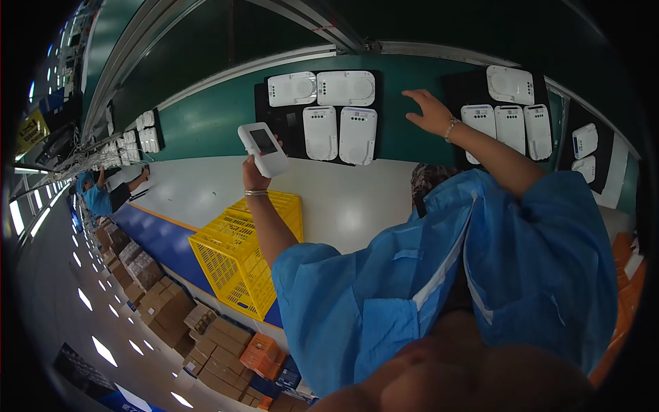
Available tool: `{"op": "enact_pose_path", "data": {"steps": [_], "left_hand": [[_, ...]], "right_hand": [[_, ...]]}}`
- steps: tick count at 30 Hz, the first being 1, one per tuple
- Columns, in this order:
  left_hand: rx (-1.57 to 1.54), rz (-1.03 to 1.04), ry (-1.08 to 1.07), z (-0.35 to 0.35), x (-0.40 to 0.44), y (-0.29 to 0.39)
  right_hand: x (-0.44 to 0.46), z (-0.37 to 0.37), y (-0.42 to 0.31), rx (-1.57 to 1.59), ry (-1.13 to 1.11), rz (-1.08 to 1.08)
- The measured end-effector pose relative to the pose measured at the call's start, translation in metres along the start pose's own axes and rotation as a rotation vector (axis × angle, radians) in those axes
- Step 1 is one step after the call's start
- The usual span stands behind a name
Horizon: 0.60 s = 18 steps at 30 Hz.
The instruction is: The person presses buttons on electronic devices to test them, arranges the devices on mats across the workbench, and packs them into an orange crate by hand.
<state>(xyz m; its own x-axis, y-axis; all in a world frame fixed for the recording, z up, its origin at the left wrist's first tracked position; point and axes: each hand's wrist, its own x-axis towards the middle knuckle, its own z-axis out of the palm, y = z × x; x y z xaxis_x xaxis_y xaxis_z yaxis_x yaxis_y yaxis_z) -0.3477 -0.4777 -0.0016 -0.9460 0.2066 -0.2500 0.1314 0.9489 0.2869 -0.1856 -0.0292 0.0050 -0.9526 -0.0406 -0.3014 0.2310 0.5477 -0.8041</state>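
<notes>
The left hand (255, 176) was closed round the lower end of a white device (263, 150) with a dark screen, gripping it upright-ish and tilted, in the air over the near edge of the green strip (392, 141). The right hand (431, 117) was open and empty, its thumb and fingers spread apart, pointing across the gap between two black mats; whether its fingertips touched the strip below was hard to tell from this steep, curved view. On the left mat (291, 132), just beside the device, lay four white units (357, 135), two in a far row and two in a near row. The right mat (454, 89), partly behind the right forearm, bore four more, one far and three side by side nearer. Two others lay on a further mat (605, 156) at the right edge. Nearer the body ran a pale worktop (343, 202), with a yellow crate (247, 257) beside and below the left forearm. Cardboard boxes (165, 309) and an orange crate (263, 355) stood on the floor side, and a co-worker (98, 199) in blue sat or stood well apart, far along the line.
</notes>
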Motion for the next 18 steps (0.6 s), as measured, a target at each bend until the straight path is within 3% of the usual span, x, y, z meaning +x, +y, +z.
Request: {"op": "enact_pose_path", "data": {"steps": [4,8,11,18], "left_hand": [[-0.002,0.006,-0.039,-0.002,0.0,0.004],[0.014,-0.008,-0.051,-0.001,-0.001,0.006],[0.03,0.017,0.023,0.002,-0.007,0.008],[-0.003,0.024,0.048,0.042,-0.057,0.055]], "right_hand": [[0.0,0.009,-0.014,-0.095,0.016,-0.082],[0.024,0.047,-0.049,-0.265,-0.06,-0.483],[0.047,0.08,-0.079,-0.453,-0.197,-0.539],[0.071,0.101,-0.096,-0.743,-0.23,-0.557]]}}
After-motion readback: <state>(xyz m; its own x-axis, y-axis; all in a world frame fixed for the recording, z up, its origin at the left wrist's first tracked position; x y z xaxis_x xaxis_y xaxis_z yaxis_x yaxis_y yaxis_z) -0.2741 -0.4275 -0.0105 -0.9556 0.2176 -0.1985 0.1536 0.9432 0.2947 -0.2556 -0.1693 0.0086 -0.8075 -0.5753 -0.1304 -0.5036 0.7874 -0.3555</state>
